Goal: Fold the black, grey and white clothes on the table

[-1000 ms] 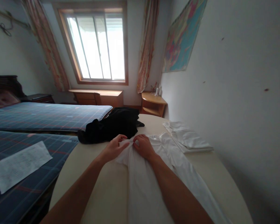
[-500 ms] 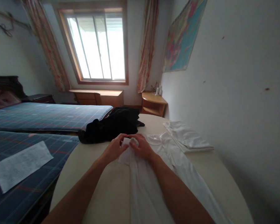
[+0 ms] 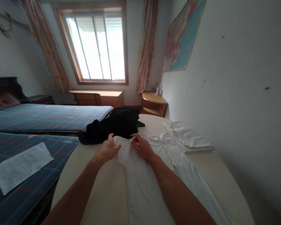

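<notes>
A white shirt [image 3: 140,187] lies lengthwise on the round cream table [image 3: 103,193], its neckline near the far side. My left hand [image 3: 107,149] grips the far left corner of the cloth, with the thumb on top and the other fingers partly hidden. A short way to the right, my right hand [image 3: 142,147] pinches the same far edge between thumb and fingers. Between the two hands the cloth is spread fairly flat. My right forearm crosses over part of the shirt and hides it.
A black garment [image 3: 114,123] lies heaped just beyond my hands. At the right rests a folded white garment [image 3: 189,137]. Left of the table stand beds with blue plaid mattresses [image 3: 51,114], one bearing a white sheet [image 3: 23,167]. The wall [image 3: 236,109] rises on the right.
My hands were close together over a bunched bit of the white shirt. Now they are farther apart, the left one having moved left, and the cloth's far edge is spread between them.
</notes>
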Demonstrator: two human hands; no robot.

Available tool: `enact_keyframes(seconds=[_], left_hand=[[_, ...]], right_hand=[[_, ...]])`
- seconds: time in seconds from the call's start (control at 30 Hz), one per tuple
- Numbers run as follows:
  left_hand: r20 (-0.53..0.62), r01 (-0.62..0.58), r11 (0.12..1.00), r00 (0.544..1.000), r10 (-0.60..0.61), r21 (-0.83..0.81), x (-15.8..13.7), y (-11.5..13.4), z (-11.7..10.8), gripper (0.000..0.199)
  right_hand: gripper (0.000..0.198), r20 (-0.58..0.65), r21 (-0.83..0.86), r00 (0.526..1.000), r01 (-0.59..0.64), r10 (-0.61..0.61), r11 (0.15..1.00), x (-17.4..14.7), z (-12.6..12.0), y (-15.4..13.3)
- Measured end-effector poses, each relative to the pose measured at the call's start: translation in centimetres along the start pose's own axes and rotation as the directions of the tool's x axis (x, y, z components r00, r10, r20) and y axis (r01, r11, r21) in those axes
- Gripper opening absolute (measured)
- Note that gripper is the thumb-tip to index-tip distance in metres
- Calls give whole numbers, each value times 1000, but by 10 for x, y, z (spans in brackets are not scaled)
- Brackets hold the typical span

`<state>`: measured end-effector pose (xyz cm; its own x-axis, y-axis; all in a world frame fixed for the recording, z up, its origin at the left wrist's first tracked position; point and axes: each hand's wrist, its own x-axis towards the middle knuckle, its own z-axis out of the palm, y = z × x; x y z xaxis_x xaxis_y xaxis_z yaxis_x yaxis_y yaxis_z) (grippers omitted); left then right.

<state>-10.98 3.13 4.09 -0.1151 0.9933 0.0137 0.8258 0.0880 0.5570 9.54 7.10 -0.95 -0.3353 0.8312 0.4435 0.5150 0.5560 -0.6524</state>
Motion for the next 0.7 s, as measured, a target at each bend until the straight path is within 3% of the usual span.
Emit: enact_keyframes(seconds=[0.1,0.17,0.27,0.37,0.57,0.7], left_hand=[[-1,46,960,999,-47,275,-4,-2,-11,55],[0,74,932,997,-79,355,-5,-4,-12,41],[-39,-6,925,999,23,380,-2,-8,-4,38],[-8,-114,920,992,126,375,2,-11,7,36],[59,-48,905,998,26,424,2,-15,7,27],[74,-3,885,997,-36,465,1,-17,-1,29]], right_hand=[[39,92,-68,996,7,-1,998,-2,0,1],[42,172,-94,984,71,-54,993,-4,0,1],[48,270,-109,952,178,-143,978,-6,1,1],[50,285,-132,947,191,-147,973,-6,2,3],[60,237,-209,968,134,-82,969,-6,3,6],[56,247,-236,968,105,-45,966,-6,2,5]])
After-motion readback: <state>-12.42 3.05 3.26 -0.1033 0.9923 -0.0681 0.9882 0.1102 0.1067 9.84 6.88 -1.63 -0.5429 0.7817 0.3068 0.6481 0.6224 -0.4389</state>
